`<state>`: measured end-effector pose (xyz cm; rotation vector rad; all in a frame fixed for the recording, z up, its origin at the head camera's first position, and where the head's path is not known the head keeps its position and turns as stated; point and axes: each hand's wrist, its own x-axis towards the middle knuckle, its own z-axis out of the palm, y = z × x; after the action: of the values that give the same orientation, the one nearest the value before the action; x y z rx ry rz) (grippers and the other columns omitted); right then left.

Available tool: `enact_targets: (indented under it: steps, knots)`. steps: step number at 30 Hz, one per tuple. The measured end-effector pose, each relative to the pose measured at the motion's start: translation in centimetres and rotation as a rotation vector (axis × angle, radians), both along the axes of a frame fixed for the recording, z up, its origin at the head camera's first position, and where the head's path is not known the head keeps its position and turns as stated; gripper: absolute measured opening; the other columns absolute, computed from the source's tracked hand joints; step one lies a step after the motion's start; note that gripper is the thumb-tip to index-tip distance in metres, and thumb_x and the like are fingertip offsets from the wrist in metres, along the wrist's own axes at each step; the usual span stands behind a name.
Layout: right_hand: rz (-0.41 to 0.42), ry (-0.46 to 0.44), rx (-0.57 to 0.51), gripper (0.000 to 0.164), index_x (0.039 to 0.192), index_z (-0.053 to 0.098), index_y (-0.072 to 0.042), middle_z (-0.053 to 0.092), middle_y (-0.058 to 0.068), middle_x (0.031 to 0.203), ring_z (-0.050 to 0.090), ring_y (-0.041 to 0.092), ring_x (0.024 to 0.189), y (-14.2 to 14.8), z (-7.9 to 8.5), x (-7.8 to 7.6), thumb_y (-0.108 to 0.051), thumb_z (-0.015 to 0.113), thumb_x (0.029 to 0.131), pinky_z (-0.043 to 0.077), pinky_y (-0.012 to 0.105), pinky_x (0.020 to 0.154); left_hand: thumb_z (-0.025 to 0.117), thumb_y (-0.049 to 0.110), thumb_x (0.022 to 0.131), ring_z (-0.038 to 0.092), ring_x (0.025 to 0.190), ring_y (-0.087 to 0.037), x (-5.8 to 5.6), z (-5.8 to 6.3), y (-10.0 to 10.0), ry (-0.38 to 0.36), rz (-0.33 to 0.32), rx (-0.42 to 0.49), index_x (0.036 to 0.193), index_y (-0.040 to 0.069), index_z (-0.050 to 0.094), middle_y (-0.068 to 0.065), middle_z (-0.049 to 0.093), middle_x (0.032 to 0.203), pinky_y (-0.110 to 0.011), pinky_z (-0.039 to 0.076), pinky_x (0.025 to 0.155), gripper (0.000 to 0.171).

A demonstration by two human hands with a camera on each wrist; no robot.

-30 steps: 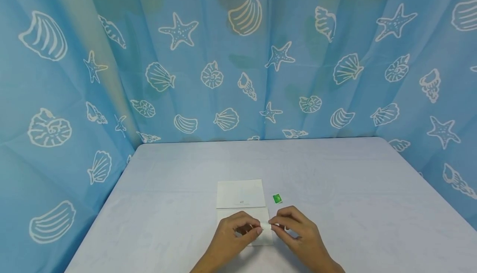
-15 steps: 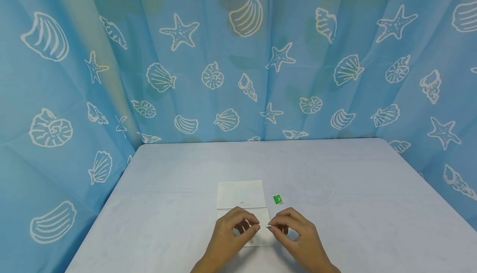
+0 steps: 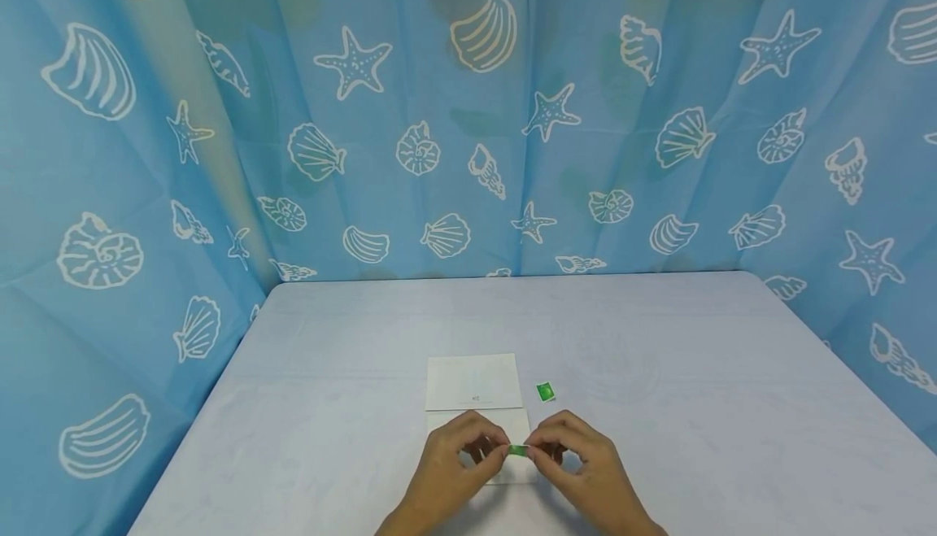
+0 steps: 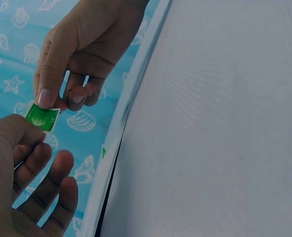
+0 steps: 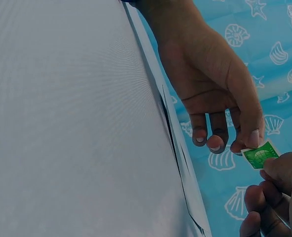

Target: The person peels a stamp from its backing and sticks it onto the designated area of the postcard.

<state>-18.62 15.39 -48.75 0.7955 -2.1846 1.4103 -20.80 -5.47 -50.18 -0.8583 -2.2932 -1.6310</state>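
A small green postage stamp (image 3: 518,451) with a pale border is held between both hands, just above a white paper folder or envelope (image 3: 479,381). My left hand (image 3: 455,463) pinches its left edge with thumb and fingertips. At the opposite edge my right hand (image 3: 586,467) pinches it the same way. Both wrist views show the green face of the stamp (image 4: 43,119) stretched between the two thumbs. The remaining fingers of each hand bend loosely below. The hands cover part of the paper's lower half.
Another green stamp (image 3: 545,391) lies on the table right of the paper. A pale cloth covers the table (image 3: 329,373). Behind and beside it hangs a blue curtain (image 3: 410,113) with white shell and starfish prints.
A white side of the small piece showed between the hands at first. Midway the left fingertips came off it. Now its green side shows, with both hands on it.
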Motion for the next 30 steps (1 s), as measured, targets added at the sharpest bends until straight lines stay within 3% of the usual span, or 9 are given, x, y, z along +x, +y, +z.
enact_targets:
  steps: [4,11,18,26,30]
  knots:
    - [0.002,-0.073,0.005,0.020,0.100,0.072,-0.021,0.063,-0.006,0.098,0.059,0.009,0.074,0.4,-1.1,-0.5,-0.005,0.076,0.088,0.054,0.025,0.063,0.075,0.005,0.090,0.062,0.074,-0.006,0.1,0.2,0.1,-0.015,0.023,-0.009,0.094,0.013,0.071,0.003,0.067,0.091,-0.025,0.056,0.064,0.010]
    - [-0.044,-0.109,0.012,0.019,0.096,0.072,-0.016,0.063,-0.004,0.096,0.059,0.009,0.072,0.1,-0.7,-0.2,-0.001,0.077,0.086,0.054,0.026,0.063,0.074,0.010,0.092,0.062,0.076,-0.008,-0.1,-0.2,-0.1,-0.026,0.007,-0.004,0.097,0.016,0.072,0.001,0.068,0.094,-0.025,0.057,0.064,0.008]
    - [-0.097,-0.245,-0.007,0.009,0.094,0.072,-0.027,0.063,-0.010,0.096,0.061,0.010,0.075,0.5,-1.0,-0.5,-0.019,0.075,0.091,0.056,0.027,0.066,0.072,0.017,0.095,0.062,0.079,-0.005,-0.4,0.0,-0.7,0.018,0.003,-0.021,0.101,0.022,0.072,0.006,0.067,0.097,-0.024,0.057,0.065,0.008]
    - [-0.113,-0.281,-0.008,0.007,0.092,0.072,-0.028,0.064,-0.010,0.094,0.062,0.011,0.074,0.6,-0.8,-0.5,-0.021,0.075,0.092,0.056,0.027,0.066,0.075,0.007,0.090,0.062,0.084,-0.005,-2.2,0.1,-2.7,0.105,0.180,-0.057,0.100,0.019,0.072,0.015,0.064,0.098,-0.026,0.056,0.069,0.016]
    - [-0.095,-0.278,-0.005,0.007,0.092,0.072,-0.027,0.064,-0.010,0.094,0.062,0.011,0.075,0.7,-1.0,-0.6,-0.020,0.075,0.091,0.056,0.027,0.066,0.077,0.003,0.088,0.062,0.083,-0.007,-2.9,0.0,-3.6,0.122,0.232,-0.053,0.099,0.019,0.073,0.014,0.065,0.096,-0.027,0.056,0.069,0.019]
